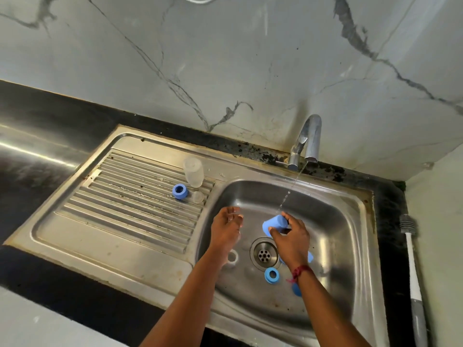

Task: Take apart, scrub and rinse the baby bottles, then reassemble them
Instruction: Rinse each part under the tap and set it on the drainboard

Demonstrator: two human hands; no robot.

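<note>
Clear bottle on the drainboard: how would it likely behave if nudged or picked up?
The clear bottle looks empty and thin-walled, so it is probably light. It stands tall and narrow on the ribbed drainboard, so a sideways nudge may tip it; once down, its round body would likely roll. Water runs from the tap, so it may be wet and slippery.

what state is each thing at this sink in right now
tap: running
blue cap: held by right hand under the stream
left hand: open, empty
bottle: standing on draining board, ring off
blue ring: lying beside bottle
second blue ring: loose in sink
brush: lying on counter
</note>
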